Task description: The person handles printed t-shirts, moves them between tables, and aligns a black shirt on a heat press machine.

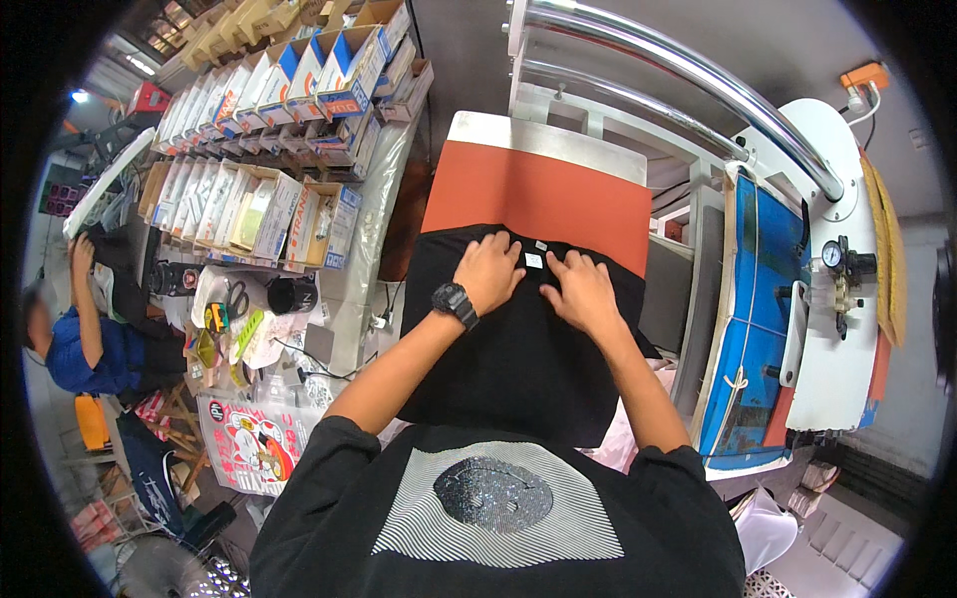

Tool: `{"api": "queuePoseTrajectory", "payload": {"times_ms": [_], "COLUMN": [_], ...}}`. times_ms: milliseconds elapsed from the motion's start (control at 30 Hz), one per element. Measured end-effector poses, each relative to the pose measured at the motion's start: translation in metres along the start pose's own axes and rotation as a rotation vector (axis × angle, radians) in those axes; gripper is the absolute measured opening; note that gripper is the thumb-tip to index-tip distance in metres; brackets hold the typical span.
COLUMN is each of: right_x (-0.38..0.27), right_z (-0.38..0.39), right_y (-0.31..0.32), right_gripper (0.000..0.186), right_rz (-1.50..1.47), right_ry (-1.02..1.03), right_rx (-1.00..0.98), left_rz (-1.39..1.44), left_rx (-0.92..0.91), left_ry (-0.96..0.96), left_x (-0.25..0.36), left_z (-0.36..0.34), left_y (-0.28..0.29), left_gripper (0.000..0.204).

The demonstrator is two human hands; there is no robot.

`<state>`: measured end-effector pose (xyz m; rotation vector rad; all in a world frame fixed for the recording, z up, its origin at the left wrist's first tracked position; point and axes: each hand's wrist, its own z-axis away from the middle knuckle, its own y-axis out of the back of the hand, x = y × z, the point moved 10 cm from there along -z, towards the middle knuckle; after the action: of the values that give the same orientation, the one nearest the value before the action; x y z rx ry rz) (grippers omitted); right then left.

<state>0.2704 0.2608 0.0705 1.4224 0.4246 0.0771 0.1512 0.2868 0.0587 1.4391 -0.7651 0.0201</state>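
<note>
"Where is the black cloth (508,359)?"

"Laid over the orange pad (528,189), reaching about from its left edge to its right edge. The pad's far part is bare orange, with a pale strip along the far edge. Its near edge is hidden."

"Anything on the cloth?"

"A small white label (534,261), by the cloth's far border, roughly midway between the pad's side edges."

"And the hands?"

"The left hand (488,271) rests just left of the label, the right hand (583,291) just right of it. The fingers of both are bent and slightly parted on the cloth. I can't tell whether they pinch a fold."

"The left wrist?"

"It wears a black watch (456,305)."

"What stands further out?"

"On the right, a machine with a blue panel (763,299) and a round gauge (832,256); a chrome bar (688,65) runs beyond the pad's far right corner. On the left, cardboard boxes (254,209) stand in rows by the right edge of a counter (374,214), with scissors (237,299) nearer."

"Anyone else?"

"Far left, a person in a blue top (95,354)."
</note>
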Motion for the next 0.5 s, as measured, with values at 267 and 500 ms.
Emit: {"api": "queuePoseTrajectory", "payload": {"times_ms": [267,500], "right_x": [0.049,0.035], "right_z": [-0.041,-0.048], "right_y": [-0.008,0.012], "right_gripper": [0.025,0.022], "right_rz": [-0.266,-0.093], "right_ry": [-0.106,-0.059], "right_rx": [0.063,0.212], "left_rz": [-0.056,-0.208], "left_rx": [-0.184,0.111], "left_ry": [0.089,-0.130], "left_x": [-0.038,-0.016], "left_z": [-0.046,-0.040], "left_y": [-0.017,0.012], "left_gripper": [0.020,0.016]}}
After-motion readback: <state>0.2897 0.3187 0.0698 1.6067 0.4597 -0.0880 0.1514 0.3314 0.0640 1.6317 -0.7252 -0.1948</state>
